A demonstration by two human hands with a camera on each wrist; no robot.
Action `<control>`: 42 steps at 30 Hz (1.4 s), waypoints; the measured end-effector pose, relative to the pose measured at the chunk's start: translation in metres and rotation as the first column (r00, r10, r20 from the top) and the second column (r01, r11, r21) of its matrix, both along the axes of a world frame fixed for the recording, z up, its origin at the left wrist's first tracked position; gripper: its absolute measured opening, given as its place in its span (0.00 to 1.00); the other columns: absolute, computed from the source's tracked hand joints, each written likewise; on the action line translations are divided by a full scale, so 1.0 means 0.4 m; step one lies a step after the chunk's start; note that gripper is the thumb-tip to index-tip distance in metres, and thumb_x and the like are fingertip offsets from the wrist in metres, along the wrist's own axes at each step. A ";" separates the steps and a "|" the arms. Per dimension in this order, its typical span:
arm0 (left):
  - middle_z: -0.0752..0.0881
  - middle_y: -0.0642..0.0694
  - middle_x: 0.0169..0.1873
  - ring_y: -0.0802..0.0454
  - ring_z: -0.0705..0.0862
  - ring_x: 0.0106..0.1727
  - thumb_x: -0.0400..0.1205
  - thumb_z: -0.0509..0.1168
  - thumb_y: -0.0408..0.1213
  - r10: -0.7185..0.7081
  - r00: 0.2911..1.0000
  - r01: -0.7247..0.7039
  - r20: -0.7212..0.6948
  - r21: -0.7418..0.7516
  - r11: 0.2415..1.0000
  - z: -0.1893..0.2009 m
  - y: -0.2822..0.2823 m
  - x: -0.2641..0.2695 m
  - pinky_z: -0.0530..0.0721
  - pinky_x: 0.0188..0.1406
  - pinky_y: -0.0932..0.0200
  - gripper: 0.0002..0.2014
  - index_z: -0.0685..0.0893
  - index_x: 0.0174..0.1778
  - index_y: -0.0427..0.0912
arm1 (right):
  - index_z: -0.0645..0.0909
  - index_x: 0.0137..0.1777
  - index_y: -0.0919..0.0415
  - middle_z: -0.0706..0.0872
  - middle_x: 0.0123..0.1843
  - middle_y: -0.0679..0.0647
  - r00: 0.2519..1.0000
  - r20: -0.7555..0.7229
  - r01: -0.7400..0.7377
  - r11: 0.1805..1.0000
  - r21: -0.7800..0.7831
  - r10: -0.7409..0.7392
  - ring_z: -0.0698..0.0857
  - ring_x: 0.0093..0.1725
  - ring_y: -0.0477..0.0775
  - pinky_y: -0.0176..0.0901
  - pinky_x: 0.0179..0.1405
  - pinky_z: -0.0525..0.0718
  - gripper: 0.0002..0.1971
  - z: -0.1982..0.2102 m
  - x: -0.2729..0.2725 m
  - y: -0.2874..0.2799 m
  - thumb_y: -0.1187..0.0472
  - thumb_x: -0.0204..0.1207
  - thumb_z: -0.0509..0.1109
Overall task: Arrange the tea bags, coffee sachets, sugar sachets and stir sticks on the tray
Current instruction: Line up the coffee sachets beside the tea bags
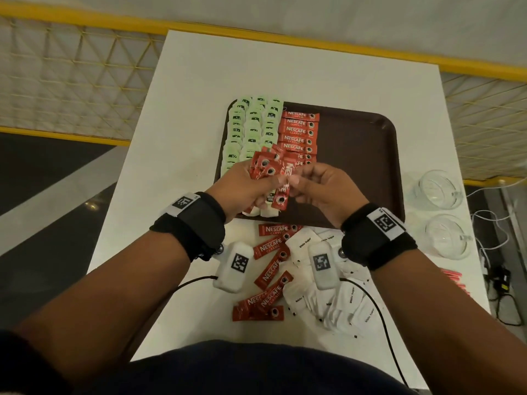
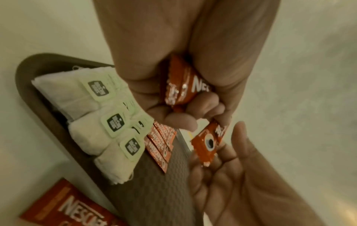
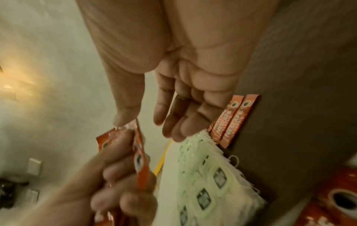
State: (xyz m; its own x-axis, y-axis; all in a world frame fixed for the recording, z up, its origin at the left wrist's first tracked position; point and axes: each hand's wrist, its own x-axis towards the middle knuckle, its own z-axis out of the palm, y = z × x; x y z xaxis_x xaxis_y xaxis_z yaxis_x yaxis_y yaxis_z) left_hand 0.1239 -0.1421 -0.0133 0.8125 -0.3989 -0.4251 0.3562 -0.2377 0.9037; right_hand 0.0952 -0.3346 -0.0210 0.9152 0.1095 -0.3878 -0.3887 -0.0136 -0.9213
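Observation:
A brown tray [image 1: 356, 155] holds three columns of green tea bags [image 1: 251, 129] at its left. Beside them lies a column of red coffee sachets [image 1: 299, 132]. My left hand [image 1: 255, 182] hovers over the tray's near left part and grips a fanned bundle of coffee sachets [image 1: 265, 166]. The same bundle [image 2: 185, 85] shows in the left wrist view. My right hand [image 1: 298, 182] meets it and pinches one sachet [image 1: 282, 192] from the bundle between thumb and fingers. That sachet [image 2: 206, 145] hangs below the left fist. The tray's right half is bare.
Loose coffee sachets [image 1: 271, 269] and a pile of white sugar sachets [image 1: 342, 303] lie on the white table in front of the tray. Red strips [image 1: 453, 277] peek out by my right forearm. Two glass cups [image 1: 439, 189] stand right of the tray. A yellow mesh fence runs behind.

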 end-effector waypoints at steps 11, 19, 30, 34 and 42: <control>0.76 0.48 0.23 0.54 0.71 0.23 0.82 0.71 0.39 0.227 0.969 -0.241 -0.096 -0.170 0.956 -0.060 0.004 0.052 0.81 0.29 0.58 0.17 0.80 0.61 0.31 | 0.81 0.55 0.64 0.89 0.43 0.54 0.989 -0.120 0.095 0.990 0.109 -0.082 0.89 0.39 0.51 0.41 0.41 0.86 0.09 -0.023 0.018 0.039 0.66 0.77 0.73; 0.75 0.50 0.23 0.54 0.70 0.24 0.82 0.71 0.41 0.247 0.963 -0.260 -0.105 -0.147 0.954 -0.060 -0.023 0.067 0.79 0.27 0.61 0.07 0.80 0.45 0.44 | 0.81 0.51 0.62 0.90 0.42 0.54 0.983 -0.131 0.133 0.991 0.036 -0.127 0.89 0.36 0.49 0.38 0.37 0.85 0.03 -0.050 0.030 0.065 0.66 0.79 0.71; 0.72 0.52 0.25 0.57 0.66 0.22 0.84 0.64 0.45 0.251 0.927 -0.264 -0.278 -0.011 0.964 -0.071 0.029 0.079 0.67 0.19 0.65 0.06 0.78 0.48 0.48 | 0.83 0.60 0.57 0.84 0.41 0.52 0.927 -0.313 0.073 0.919 -0.388 -0.206 0.79 0.32 0.45 0.36 0.29 0.77 0.09 -0.107 0.027 -0.128 0.61 0.84 0.66; 0.74 0.50 0.27 0.56 0.68 0.22 0.82 0.59 0.38 0.242 0.913 -0.262 -0.328 -0.017 0.965 -0.078 0.038 0.071 0.68 0.18 0.65 0.01 0.73 0.46 0.46 | 0.83 0.55 0.56 0.86 0.40 0.52 0.931 -0.346 -0.098 0.838 -0.537 -0.113 0.79 0.30 0.45 0.35 0.26 0.76 0.05 -0.122 0.049 -0.112 0.60 0.81 0.69; 0.82 0.45 0.38 0.54 0.76 0.26 0.83 0.57 0.33 0.213 0.906 -0.245 -0.366 -0.043 0.969 -0.070 0.046 0.051 0.76 0.23 0.60 0.07 0.75 0.55 0.41 | 0.81 0.55 0.62 0.89 0.42 0.53 0.940 -0.280 -0.044 0.743 -0.668 -0.197 0.82 0.29 0.47 0.39 0.33 0.81 0.10 -0.144 0.099 -0.079 0.59 0.77 0.75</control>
State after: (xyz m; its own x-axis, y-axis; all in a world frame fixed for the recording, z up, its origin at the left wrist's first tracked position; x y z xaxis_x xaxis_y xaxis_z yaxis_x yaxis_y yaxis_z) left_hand 0.1443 -0.1237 -0.0412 0.6872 -0.2683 -0.6751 0.6926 -0.0382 0.7203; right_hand 0.1348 -0.3662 -0.0787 0.7233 -0.3465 -0.5973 -0.6776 -0.5227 -0.5174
